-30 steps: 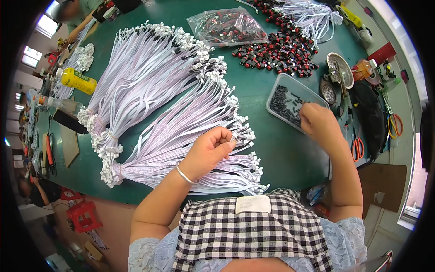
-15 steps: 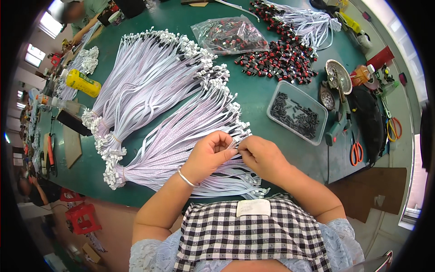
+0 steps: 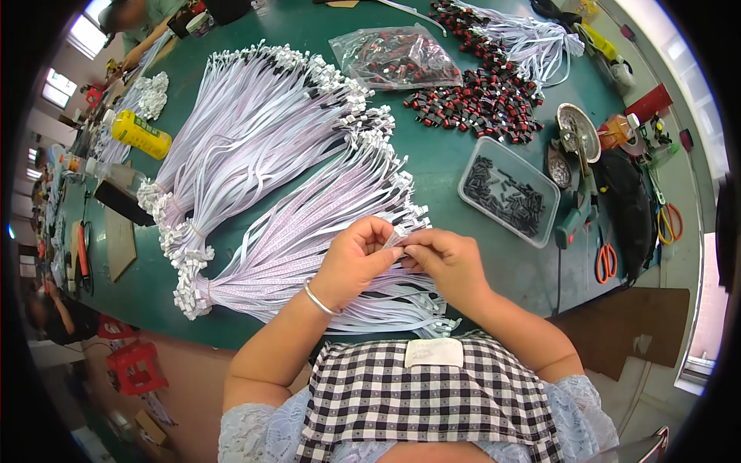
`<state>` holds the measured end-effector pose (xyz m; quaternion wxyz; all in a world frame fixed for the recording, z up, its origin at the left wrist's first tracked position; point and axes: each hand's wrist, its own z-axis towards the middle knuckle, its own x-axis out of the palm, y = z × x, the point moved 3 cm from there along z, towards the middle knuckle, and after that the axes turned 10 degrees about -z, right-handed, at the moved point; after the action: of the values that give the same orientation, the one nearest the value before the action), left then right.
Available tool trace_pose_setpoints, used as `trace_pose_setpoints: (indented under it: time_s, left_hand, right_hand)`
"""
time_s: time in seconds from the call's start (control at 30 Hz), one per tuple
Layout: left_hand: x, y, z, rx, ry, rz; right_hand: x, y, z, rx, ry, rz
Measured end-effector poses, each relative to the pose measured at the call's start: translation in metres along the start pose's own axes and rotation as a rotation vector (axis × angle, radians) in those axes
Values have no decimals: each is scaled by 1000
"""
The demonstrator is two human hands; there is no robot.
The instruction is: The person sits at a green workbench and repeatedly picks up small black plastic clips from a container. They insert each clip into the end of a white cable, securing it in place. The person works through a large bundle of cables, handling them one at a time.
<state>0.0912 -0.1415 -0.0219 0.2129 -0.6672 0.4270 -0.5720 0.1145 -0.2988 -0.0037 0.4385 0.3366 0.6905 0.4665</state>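
My left hand [image 3: 357, 258], a bangle on its wrist, pinches the end of one white flat cable between thumb and fingers. Close against it, my right hand [image 3: 448, 261] is closed with thumb and forefinger at the same cable end; whatever sits between those fingertips is too small to make out. Beneath both hands spreads a tied bundle of white flat cables [image 3: 285, 251] with small white connectors at the ends. A second bundle [image 3: 247, 131] lies just beyond it. To the right stands a clear plastic box [image 3: 546, 224] holding short black sleeves [image 3: 502, 193].
Farther back are a heap of black-and-red small parts [image 3: 486, 104], a plastic bag [image 3: 397, 58] of similar parts, and more cables [image 3: 529, 38]. A glue gun [image 3: 575, 220], orange-handled scissors [image 3: 606, 262] and a metal dish [image 3: 579, 131] lie right. A yellow bottle [image 3: 141, 134] lies left.
My right hand has turned slightly, its fingers shifting around the cable end. A bit of white cable now shows between the hands. My left hand has hardly moved.
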Motion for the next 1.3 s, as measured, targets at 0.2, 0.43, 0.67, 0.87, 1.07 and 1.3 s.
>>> trace_pose_setpoints:
  time_s: [0.2,0.43,0.67,0.87,1.07,1.3]
  left_hand:
    - [-3,6,0,141,-73,137]
    - [4,-5,-2,22,-73,63]
    - [5,-4,0,-68,-55,71]
    - [6,-5,0,-107,-48,84]
    - [5,-4,0,-108,-36,83]
    - [4,-3,1,-109,-22,79]
  right_hand:
    - [4,7,0,-309,-92,-253]
    - [-26,-5,4,-104,-114,-52]
    - [-45,5,4,-236,63,-113]
    - [-29,-9,7,49,91,191]
    - [-24,-7,9,13,69,187]
    - [-22,-5,9,-47,51,169]
